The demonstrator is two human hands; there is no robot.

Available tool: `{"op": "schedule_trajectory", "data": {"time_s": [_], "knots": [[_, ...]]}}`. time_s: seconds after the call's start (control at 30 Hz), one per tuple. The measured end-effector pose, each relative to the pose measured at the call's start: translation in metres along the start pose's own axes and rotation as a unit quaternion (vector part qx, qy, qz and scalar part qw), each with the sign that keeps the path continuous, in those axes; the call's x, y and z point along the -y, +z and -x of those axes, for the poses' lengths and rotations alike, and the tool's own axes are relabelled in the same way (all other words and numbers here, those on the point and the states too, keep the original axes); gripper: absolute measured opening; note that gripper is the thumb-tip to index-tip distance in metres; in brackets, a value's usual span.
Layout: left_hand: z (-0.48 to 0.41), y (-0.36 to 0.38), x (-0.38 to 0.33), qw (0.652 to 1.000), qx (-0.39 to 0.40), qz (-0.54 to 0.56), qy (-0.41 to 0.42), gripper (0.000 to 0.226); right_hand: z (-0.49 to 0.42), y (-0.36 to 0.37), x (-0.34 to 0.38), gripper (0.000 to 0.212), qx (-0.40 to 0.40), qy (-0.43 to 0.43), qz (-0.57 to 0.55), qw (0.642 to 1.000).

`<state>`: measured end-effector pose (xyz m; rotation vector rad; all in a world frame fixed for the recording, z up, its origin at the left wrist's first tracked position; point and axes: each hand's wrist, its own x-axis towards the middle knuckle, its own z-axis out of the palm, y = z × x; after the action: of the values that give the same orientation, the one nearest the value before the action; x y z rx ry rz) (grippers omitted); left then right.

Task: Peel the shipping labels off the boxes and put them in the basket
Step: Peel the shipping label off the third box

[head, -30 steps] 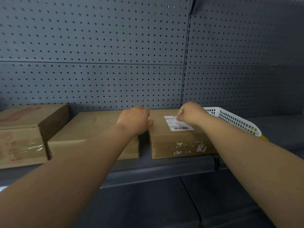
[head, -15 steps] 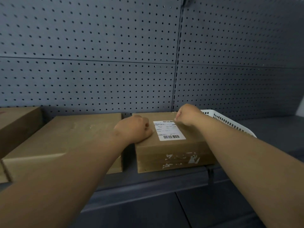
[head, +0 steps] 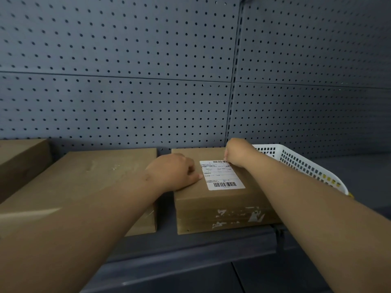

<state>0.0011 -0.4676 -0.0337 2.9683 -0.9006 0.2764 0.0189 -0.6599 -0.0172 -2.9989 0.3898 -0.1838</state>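
A brown cardboard box [head: 213, 206] sits on the grey shelf, with a white shipping label [head: 221, 175] flat on its top. My left hand [head: 174, 173] presses down on the box's left top edge, fingers curled, just left of the label. My right hand [head: 237, 153] is at the label's far right corner, fingertips pinched there; whether the corner is lifted I cannot tell. A white plastic basket [head: 304, 166] stands tilted right behind the box, partly hidden by my right forearm.
A wider flat cardboard box [head: 84, 182] lies left of the labelled one, with a third box [head: 19, 157] at the far left. The grey pegboard wall [head: 127, 81] rises behind. The shelf's front lip [head: 190, 256] runs below the boxes.
The view has shifted right and closer, so the boxes slid left in frame. My left hand moved from the gap between boxes onto the labelled box; my right hand stays at the label's far corner.
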Motion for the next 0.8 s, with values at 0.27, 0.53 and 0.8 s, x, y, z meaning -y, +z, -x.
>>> {"op": "schedule_trajectory", "data": {"time_s": [0.27,0.53,0.8], "knots": [[0.002,0.000,-0.001,1.000,0.001,-0.003,0.005,0.045,-0.002,-0.003,-0.003,0.032,0.051,0.001,-0.018,0.999],[0.002,0.000,-0.001,1.000,-0.005,0.001,0.006,0.046,-0.002,-0.007,-0.012,0.036,0.046,-0.001,-0.066,0.997],[0.013,-0.003,0.000,1.000,0.019,-0.003,0.021,0.052,0.015,-0.003,0.008,0.034,-0.009,-0.018,0.067,0.998]]}}
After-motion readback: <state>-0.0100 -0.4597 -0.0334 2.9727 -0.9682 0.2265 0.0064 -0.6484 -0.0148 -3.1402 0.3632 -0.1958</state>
